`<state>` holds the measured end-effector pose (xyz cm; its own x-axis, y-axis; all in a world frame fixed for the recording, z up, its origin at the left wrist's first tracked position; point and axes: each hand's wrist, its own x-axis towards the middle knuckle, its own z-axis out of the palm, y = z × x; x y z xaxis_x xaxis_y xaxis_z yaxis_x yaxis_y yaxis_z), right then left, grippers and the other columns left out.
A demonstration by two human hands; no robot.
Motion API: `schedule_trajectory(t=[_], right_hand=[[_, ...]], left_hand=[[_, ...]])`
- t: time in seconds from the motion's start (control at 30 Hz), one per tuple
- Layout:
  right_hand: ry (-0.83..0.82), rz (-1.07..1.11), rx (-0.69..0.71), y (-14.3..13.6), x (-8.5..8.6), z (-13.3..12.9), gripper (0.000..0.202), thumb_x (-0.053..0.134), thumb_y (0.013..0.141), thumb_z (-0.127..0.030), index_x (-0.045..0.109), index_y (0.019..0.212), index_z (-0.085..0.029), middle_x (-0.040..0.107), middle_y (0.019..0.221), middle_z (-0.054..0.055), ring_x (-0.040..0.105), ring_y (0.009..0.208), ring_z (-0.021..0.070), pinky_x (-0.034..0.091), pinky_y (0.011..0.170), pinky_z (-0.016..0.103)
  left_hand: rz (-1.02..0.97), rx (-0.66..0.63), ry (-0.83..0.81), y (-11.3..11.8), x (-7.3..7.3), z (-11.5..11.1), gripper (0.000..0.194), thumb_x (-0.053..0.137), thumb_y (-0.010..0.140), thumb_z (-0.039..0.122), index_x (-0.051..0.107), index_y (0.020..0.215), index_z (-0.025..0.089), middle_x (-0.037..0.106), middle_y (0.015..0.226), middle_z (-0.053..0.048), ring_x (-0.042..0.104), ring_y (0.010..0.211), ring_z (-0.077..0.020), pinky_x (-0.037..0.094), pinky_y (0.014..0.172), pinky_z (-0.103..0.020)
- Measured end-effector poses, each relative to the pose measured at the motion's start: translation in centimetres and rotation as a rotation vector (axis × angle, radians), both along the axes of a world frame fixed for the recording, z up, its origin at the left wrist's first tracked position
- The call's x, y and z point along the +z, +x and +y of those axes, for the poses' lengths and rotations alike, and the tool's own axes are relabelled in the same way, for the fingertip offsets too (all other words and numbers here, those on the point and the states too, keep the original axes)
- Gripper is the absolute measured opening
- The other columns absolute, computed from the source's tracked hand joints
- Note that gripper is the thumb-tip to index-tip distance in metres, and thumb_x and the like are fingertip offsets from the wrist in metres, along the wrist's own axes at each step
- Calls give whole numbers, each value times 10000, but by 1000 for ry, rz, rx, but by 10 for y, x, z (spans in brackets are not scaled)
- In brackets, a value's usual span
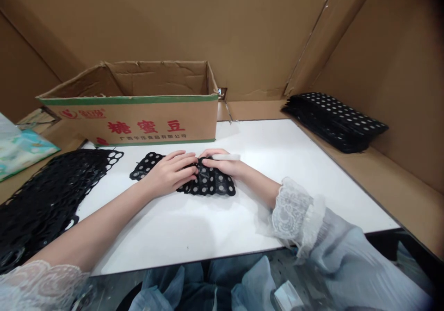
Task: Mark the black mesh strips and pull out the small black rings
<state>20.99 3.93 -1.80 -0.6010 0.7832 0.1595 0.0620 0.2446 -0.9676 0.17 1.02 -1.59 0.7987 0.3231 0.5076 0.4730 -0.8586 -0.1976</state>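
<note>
A black sheet with pale round dots (211, 181) lies on the white tabletop in front of me, its dotted left end showing past my wrist. My left hand (173, 174) rests on the middle of this sheet with its fingers stretched out. On the sheet's far edge, my right hand (224, 164) is closed, thumb and fingers together. A slim white stick-like tool (227, 157) lies across that hand, held in it; its working tip is hidden. Both hands are close together, and the fingertips cover part of the sheet.
Behind the hands stands an open cardboard box (138, 121) with red lettering. Black mesh-like sheets with holes (52, 200) are heaped at left, near a teal-and-white packet (27, 151). A stack of dotted black sheets (336, 119) sits at right. Cardboard walls (249, 33) enclose the table.
</note>
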Motion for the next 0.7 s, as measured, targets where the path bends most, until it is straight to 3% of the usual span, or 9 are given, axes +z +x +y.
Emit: schedule_trajectory(t=[0.2, 0.33, 0.47, 0.7], right_hand=[[263, -118, 15, -4, -4, -2, 124, 471, 763, -203, 571, 786, -133, 592, 775, 26, 535, 750, 128, 412, 739, 260], [466, -259, -111, -1, -3, -9, 136, 448, 784, -208, 552, 857, -160, 599, 800, 20, 532, 733, 124, 401, 706, 244], [529, -482, -235, 5, -4, -5, 126, 524, 769, -282, 556, 839, -181, 587, 715, 11, 509, 639, 125, 370, 625, 237], [684, -575, -262, 10, -9, 5, 212, 567, 752, -356, 561, 860, -173, 602, 818, 61, 517, 782, 180, 350, 737, 304]], left_hand=[[70, 32, -95, 5, -1, 0, 143, 441, 847, 231, 567, 893, 182, 589, 977, -64, 528, 948, -184, 435, 851, -347], [111, 46, -148, 4, -3, 1, 180, 415, 861, 243, 577, 831, 170, 587, 963, -70, 523, 959, -189, 440, 826, -332], [159, 84, -229, 5, -2, 0, 215, 383, 874, 247, 582, 840, 174, 588, 974, -63, 525, 954, -185, 435, 834, -330], [136, 98, -293, 1, -5, -2, 227, 418, 857, 321, 572, 955, 188, 575, 1057, -62, 520, 995, -190, 420, 875, -337]])
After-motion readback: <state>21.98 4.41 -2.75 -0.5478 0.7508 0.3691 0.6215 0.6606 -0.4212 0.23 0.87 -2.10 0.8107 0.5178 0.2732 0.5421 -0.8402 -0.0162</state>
